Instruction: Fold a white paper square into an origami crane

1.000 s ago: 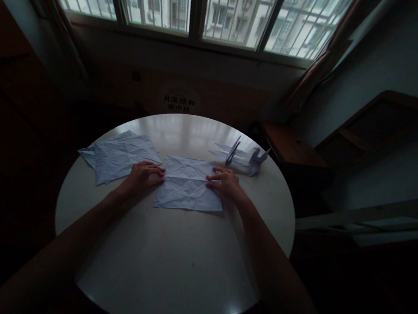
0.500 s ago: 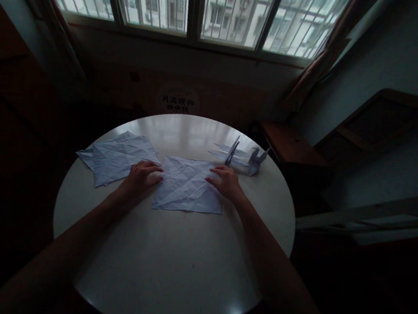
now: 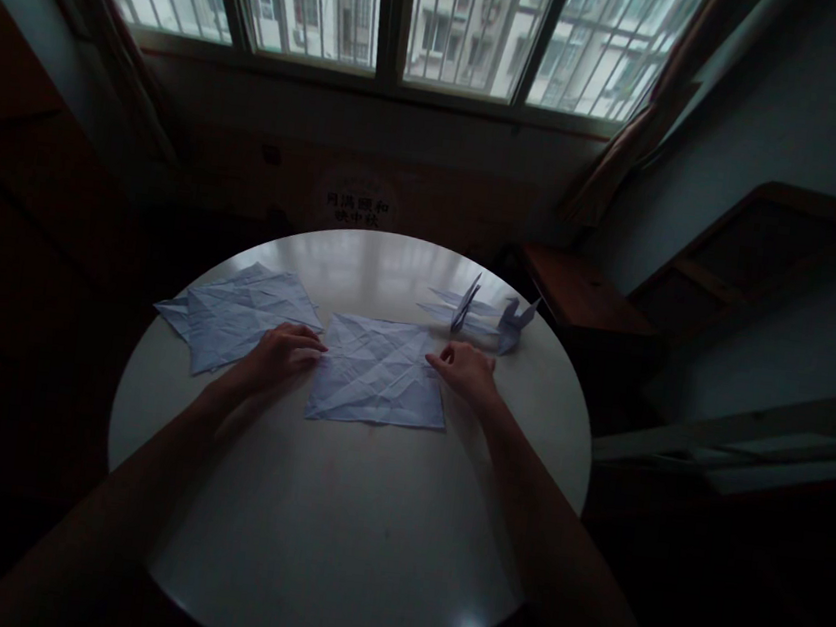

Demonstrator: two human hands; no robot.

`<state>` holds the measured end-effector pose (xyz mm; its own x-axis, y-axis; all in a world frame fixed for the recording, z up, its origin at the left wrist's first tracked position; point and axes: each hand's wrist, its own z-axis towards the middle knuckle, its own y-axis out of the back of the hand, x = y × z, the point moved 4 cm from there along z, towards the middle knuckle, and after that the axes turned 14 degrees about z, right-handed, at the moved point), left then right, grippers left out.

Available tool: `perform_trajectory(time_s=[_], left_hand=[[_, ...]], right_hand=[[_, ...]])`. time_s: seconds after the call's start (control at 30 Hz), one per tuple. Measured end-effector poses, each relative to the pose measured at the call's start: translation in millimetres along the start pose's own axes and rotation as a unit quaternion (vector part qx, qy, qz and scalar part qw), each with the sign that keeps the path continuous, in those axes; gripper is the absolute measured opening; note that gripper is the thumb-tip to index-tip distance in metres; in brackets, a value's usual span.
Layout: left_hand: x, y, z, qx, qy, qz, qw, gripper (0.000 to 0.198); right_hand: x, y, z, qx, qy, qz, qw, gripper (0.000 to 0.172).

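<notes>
A creased pale sheet of paper (image 3: 379, 375) lies flat in the middle of the round white table (image 3: 348, 527). My left hand (image 3: 287, 354) is at its left edge, fingertips on or just beside the paper, thumb and fingers slightly apart. At the right edge is my right hand (image 3: 463, 367), its thumb and index finger pressed together at the paper's edge. Several creased sheets (image 3: 241, 315) overlap to the left, partly behind my left hand. Beyond my right hand stand two folded paper birds, one (image 3: 465, 309) with long flat points and another (image 3: 513, 326) with raised tips.
Past the table's far right side is a brown wooden stool or bench (image 3: 583, 287). A barred window (image 3: 451, 25) with curtains is ahead, above a panel with dark lettering (image 3: 356, 210). A wooden frame (image 3: 742, 250) leans on the right wall.
My right hand has shifted slightly right and toward me, and its thumb and index finger have come together. My left hand and the papers are nearly unchanged.
</notes>
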<state>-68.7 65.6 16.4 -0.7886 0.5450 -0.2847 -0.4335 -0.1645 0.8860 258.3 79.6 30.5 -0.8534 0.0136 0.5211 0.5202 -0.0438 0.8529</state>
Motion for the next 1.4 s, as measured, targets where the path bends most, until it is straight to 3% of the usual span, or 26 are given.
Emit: perform_trajectory(time_s=[0.2, 0.37, 0.47, 0.57, 0.63, 1.0, 1.2, 1.4], left_hand=[[-9.0, -8.2, 1.3, 0.026, -0.060, -0.045, 0.997, 0.023], [-16.1, -5.7, 1.5, 0.031, -0.052, -0.048, 0.997, 0.024], [-18.4, -3.6, 1.1, 0.029, -0.045, -0.035, 0.998, 0.026], [-16.4, -2.1, 0.8, 0.009, -0.044, -0.020, 0.999, 0.031], [-13.5, -0.1, 0.6, -0.011, -0.051, -0.021, 0.998, 0.031], [-5.0, 5.4, -1.3, 0.010, -0.029, -0.025, 0.999, 0.025], [-2.9, -5.4, -0.3, 0.006, -0.018, -0.036, 0.999, 0.032], [-10.7, 3.7, -1.8, 0.013, -0.037, -0.038, 0.999, 0.042]], right_hand=[[1.9, -3.4, 0.0, 0.009, 0.006, 0.017, 1.000, 0.031], [2.7, -5.5, 1.1, -0.016, 0.018, 0.056, 0.998, 0.028], [6.1, -7.8, 1.3, -0.023, 0.086, 0.084, 0.992, 0.025], [12.9, -13.7, -1.4, 0.010, 0.192, 0.091, 0.977, 0.029], [15.0, -18.2, -3.2, 0.037, 0.221, 0.087, 0.971, 0.025], [16.3, -19.4, -3.8, 0.070, 0.213, 0.084, 0.971, 0.021], [14.8, -22.0, -1.7, 0.068, 0.216, 0.091, 0.970, 0.019], [13.7, -22.1, -2.1, 0.069, 0.225, 0.093, 0.968, 0.024]])
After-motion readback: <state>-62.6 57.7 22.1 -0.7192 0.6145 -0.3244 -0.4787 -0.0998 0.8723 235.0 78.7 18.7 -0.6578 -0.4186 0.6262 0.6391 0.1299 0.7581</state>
